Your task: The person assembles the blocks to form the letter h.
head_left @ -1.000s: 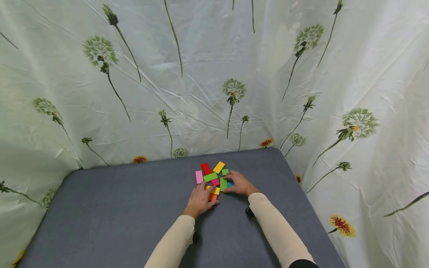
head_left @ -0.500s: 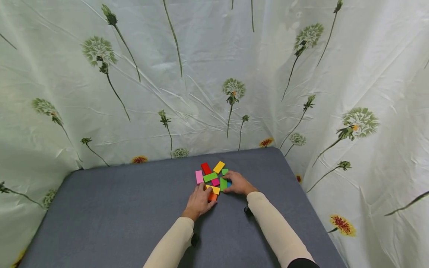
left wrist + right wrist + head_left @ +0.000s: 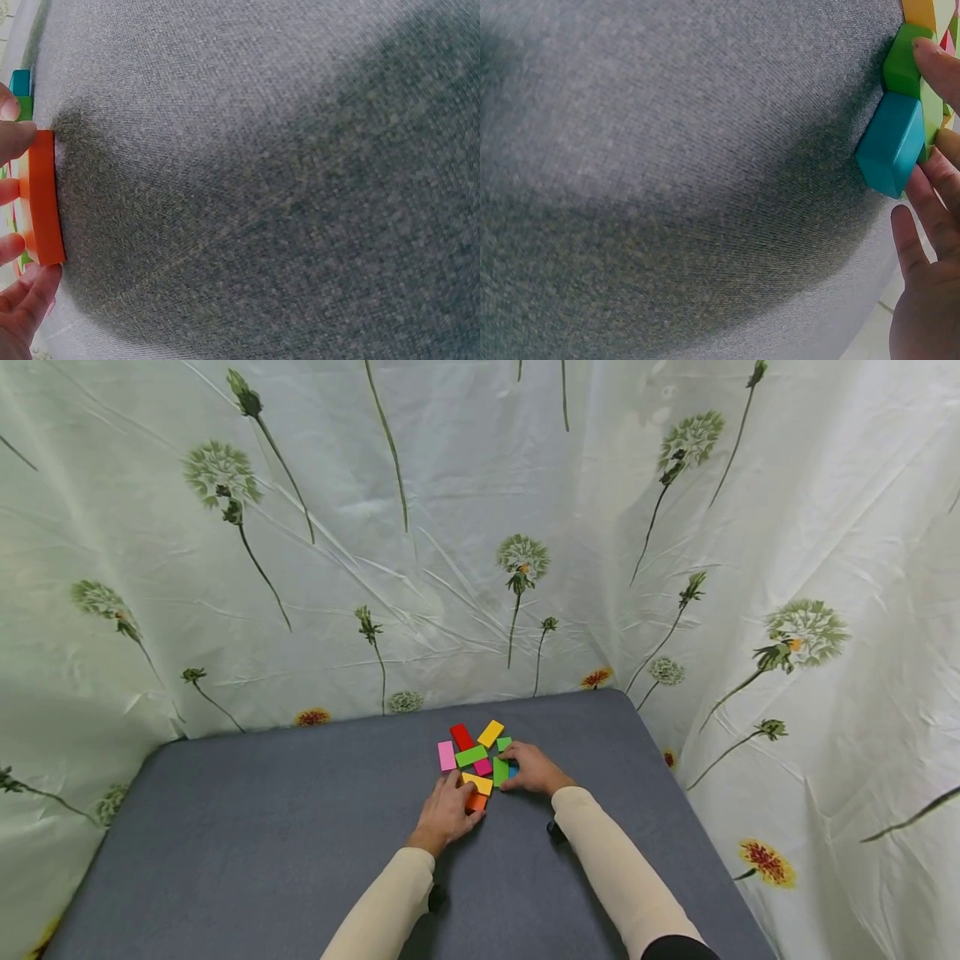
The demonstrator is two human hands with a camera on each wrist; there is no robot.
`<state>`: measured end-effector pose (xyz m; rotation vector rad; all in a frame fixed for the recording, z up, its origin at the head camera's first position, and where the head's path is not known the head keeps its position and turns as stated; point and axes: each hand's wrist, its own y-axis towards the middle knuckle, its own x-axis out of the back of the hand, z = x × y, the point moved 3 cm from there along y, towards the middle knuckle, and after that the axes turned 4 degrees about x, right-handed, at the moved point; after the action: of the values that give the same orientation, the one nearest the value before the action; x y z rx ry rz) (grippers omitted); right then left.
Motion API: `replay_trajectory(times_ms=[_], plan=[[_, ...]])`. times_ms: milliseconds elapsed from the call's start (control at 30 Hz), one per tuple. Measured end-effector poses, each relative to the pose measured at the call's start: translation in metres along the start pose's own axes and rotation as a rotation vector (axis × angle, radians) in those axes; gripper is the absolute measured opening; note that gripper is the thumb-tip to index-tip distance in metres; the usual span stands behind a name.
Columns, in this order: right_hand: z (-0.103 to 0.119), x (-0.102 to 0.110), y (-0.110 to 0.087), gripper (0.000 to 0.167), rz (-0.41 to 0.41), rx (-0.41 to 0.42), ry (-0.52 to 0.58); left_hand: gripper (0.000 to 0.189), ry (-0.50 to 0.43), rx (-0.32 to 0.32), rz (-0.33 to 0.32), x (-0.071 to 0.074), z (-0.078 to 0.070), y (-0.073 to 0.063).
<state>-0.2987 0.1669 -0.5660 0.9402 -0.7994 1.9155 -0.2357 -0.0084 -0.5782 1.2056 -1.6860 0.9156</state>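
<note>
The orange block (image 3: 45, 199) lies at the near edge of a cluster of coloured blocks, and the green block (image 3: 501, 772) at its right side. The step in hand looks like steadying or adjusting these 2 pieces; any next move would probably call for light, level pressure that leaves the neighbours unshifted.

The orange block's long axis runs roughly left to right, though fingers cover its left part in the head view. The green block's long axis runs away from the person, toward the back edge of the table (image 3: 262, 843). Neither shows a distinct front end.

The left hand (image 3: 444, 812) spans the orange block lengthwise, thumb at the right end and fingers at the left, with 2 fingertips over the top. The right hand (image 3: 531, 769) holds the green block between thumb at the near end and fingers at the far end, only moderately spread. How firmly either presses, the pictures cannot tell.

The near yellow block (image 3: 477, 784) lies just behind the orange block; the blue block (image 3: 892, 142) touches the green block's right side. Farther out sit magenta (image 3: 482, 767), pink (image 3: 447, 756) and red (image 3: 462, 737) blocks.
</note>
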Motion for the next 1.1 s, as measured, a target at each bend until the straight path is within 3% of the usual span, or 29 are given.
replay_trajectory(times_ms=[500, 933, 1100], plan=[[-0.0034, 0.0043, -0.0018, 0.054, -0.020, -0.007, 0.010, 0.049, -0.011, 0.051, 0.053, 0.0042, -0.0018, 0.0033], [0.0031, 0.0019, -0.0035, 0.055, -0.007, -0.041, 0.021, 0.047, 0.015, 0.052, -0.004, 0.0045, -0.0036, -0.0025], [0.0022, 0.0013, -0.0030, 0.055, -0.016, -0.026, 0.030, 0.043, -0.013, 0.071, 0.025, 0.0051, -0.0040, -0.0004]])
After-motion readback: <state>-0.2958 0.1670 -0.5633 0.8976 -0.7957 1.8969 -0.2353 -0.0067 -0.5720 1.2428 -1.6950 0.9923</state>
